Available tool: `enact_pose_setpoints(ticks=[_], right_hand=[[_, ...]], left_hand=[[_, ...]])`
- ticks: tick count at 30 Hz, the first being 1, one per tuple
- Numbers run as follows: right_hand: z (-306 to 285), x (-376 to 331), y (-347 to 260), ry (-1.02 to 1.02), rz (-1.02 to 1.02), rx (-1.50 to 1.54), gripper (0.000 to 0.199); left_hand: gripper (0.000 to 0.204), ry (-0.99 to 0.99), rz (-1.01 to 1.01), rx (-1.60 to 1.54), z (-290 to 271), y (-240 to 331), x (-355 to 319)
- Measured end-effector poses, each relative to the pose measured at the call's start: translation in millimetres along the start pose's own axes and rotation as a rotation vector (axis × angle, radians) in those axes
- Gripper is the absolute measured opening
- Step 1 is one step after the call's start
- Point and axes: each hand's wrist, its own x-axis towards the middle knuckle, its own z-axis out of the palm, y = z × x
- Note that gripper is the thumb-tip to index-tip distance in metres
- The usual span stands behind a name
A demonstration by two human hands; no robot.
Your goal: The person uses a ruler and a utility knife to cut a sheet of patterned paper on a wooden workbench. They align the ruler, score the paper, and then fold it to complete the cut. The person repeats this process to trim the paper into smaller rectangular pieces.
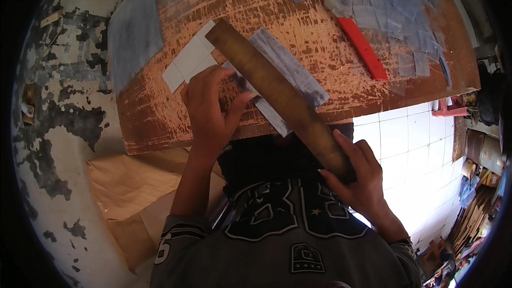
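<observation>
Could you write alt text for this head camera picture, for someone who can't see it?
Seen from above, a person's right hand grips a long wooden straightedge laid across a grey strip on a worn wooden board, left hand pressing beside it.

So that's two hands, one long wooden straightedge point(280, 98), one red bar point(363, 48) at 1 o'clock, and too many clear offcuts point(381, 5) to count.
</observation>
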Motion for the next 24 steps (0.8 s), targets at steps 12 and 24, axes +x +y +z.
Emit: enact_pose_setpoints(ticks=[12,24], right_hand=[[-0.9,2.6,0.2,-0.020,0.019,0.000,0.079],[6.5,-1.3,-1.1,-0.022,0.012,-0.022,0.079]], left_hand=[[0.049,-0.053,0.020,0.036,2.6,1.7,-2.4],[0.057,-0.098,0.035,0.106,1.9,5.3,0.4]])
